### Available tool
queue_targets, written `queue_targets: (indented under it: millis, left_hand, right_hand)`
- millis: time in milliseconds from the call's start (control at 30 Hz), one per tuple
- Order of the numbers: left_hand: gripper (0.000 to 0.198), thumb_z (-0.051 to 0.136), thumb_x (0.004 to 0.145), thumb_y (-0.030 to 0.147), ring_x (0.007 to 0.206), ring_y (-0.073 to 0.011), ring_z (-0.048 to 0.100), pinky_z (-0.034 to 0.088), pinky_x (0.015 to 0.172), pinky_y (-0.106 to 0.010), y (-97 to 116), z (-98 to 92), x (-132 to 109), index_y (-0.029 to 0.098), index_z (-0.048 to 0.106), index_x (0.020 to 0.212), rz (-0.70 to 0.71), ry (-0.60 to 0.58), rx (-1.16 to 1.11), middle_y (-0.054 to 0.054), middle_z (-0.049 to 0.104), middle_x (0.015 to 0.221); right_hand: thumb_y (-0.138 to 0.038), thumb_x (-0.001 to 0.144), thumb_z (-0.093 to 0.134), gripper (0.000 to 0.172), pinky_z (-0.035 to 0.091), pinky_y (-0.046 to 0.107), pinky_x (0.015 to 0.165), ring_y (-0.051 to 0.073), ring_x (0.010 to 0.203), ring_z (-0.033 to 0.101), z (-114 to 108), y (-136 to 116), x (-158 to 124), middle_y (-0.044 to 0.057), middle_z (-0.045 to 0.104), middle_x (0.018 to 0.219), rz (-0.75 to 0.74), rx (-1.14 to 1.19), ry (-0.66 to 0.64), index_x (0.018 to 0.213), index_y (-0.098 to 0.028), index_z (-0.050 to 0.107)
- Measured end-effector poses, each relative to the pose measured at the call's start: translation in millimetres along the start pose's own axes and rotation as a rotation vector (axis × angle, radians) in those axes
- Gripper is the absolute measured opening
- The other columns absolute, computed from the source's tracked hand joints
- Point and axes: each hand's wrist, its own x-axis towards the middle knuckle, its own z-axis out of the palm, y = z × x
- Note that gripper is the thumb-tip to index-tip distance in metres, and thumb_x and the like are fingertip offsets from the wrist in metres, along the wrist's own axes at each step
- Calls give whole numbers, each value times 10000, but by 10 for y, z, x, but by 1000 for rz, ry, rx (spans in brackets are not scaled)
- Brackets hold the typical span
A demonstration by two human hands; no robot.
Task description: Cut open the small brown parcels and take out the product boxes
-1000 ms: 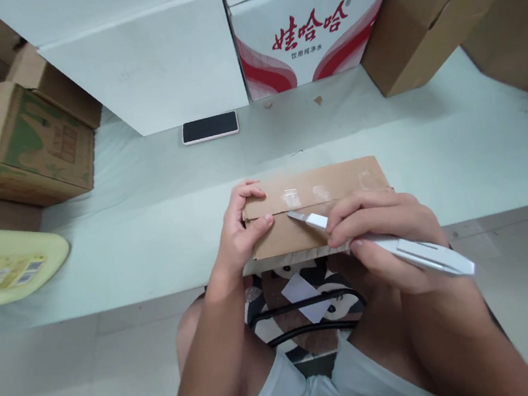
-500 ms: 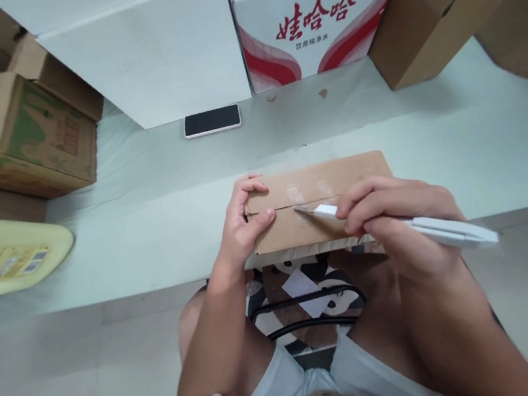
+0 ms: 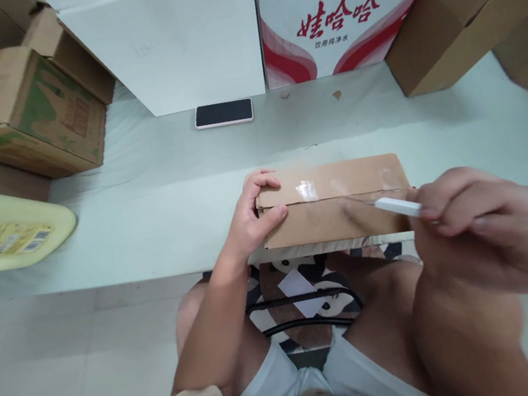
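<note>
A small brown cardboard box [image 3: 336, 219] lies at the table's near edge, a seam running along its upper face with clear tape patches on it. My left hand [image 3: 259, 215] grips the box's left end, thumb on the face and fingers over the far side. In my closed right hand [image 3: 491, 223] is a white utility knife [image 3: 397, 206], its thin blade pointing left over the seam. Whether the blade tip touches the cardboard I cannot tell. The right hand is slightly blurred, beyond the box's right end.
A phone [image 3: 224, 114] lies before a white box [image 3: 172, 46]. Beside that stand a red-and-white carton [image 3: 342, 27] and a tall brown box [image 3: 442, 32]. On the left are a green-printed carton [image 3: 53, 117] and a yellow bottle [image 3: 10, 226]. The table's front edge runs above my lap.
My right hand has moved right with the knife, taking the blade along the seam away from my left hand. The left hand keeps its grip on the box. The view has shifted slightly.
</note>
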Motion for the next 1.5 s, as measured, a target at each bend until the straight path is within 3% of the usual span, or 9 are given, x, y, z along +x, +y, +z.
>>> queue_targets:
  millis: [100, 433, 600, 833, 933, 1033, 1200, 1367, 1500]
  left_hand:
    - [472, 693, 832, 667, 1226, -303, 561, 489, 1054, -476, -13, -6, 3, 290, 577, 1091, 13, 1, 11, -91, 576, 1263]
    - [608, 685, 809, 705, 1148, -261, 591, 543, 920, -404, -127, 0, -35, 332, 460, 1234, 61, 17, -53, -73, 541, 1343]
    - [587, 699, 832, 654, 1116, -243, 586, 524, 942, -391, -144, 1, -31, 325, 453, 1251, 49, 1, -44, -64, 538, 1303]
    - [549, 759, 776, 655, 1057, -227, 594, 518, 873, -339, -116, -17, -2, 299, 584, 1156, -25, 68, -223, -49, 592, 1244]
    - [542, 805, 728, 649, 1032, -223, 607, 518, 841, -319, -93, -30, 38, 278, 632, 1083, -59, 142, -298, -54, 626, 1213]
    - [572, 841, 682, 659, 935, -202, 619, 521, 777, -303, -86, -25, 86, 270, 631, 1045, -56, 201, -341, -49, 639, 1113]
    - [621, 901, 594, 664, 880, -161, 604, 516, 797, -283, -123, 36, 146, 249, 580, 926, -48, 395, -416, -28, 613, 1026]
    - [606, 889, 624, 662, 840, -131, 575, 490, 742, -246, -113, 79, 124, 202, 507, 721, -80, 498, -269, -24, 580, 998]
    - [526, 792, 728, 689, 1083, -237, 622, 564, 845, -336, -25, 26, 52, 192, 633, 665, -47, 383, -99, -99, 589, 1205]
  right_hand:
    - [-126, 759, 494, 357, 346, 305, 453, 144, 488, 474, -53, 74, 26, 15, 381, 493, -163, 134, 121, 493, -184, 263]
    - [-92, 667, 498, 188, 408, 333, 486, 176, 512, 517, 9, 59, 38, 13, 527, 545, 60, 150, -52, 574, -226, 591]
    - [-117, 669, 537, 207, 378, 324, 463, 180, 514, 534, 1, 61, 13, 18, 511, 524, 80, -35, -6, 492, -222, 512]
    - [-291, 833, 492, 350, 280, 267, 363, 121, 421, 359, -324, 261, 76, -6, 357, 532, -73, 138, 274, 507, -223, 385]
    - [-234, 820, 495, 243, 353, 264, 426, 124, 488, 428, -470, 479, 67, -7, 478, 615, -27, -123, 534, 577, -234, 494]
    - [-223, 764, 600, 89, 577, 400, 761, 220, 839, 671, -596, 798, -39, 45, 691, 903, 177, -586, 329, 820, -238, 666]
    - [-167, 673, 620, 393, 490, 577, 1099, 384, 1283, 604, -703, 1274, -226, 221, 642, 1333, 540, -790, -180, 1061, -151, 678]
    - [-182, 738, 592, 265, 474, 576, 1120, 346, 1258, 619, -594, 1229, -190, 167, 670, 1276, 511, -639, -94, 977, -191, 707]
    - [-401, 875, 629, 185, 585, 483, 918, 247, 972, 677, -467, 933, -154, 72, 695, 1015, 449, -223, -27, 897, -231, 698]
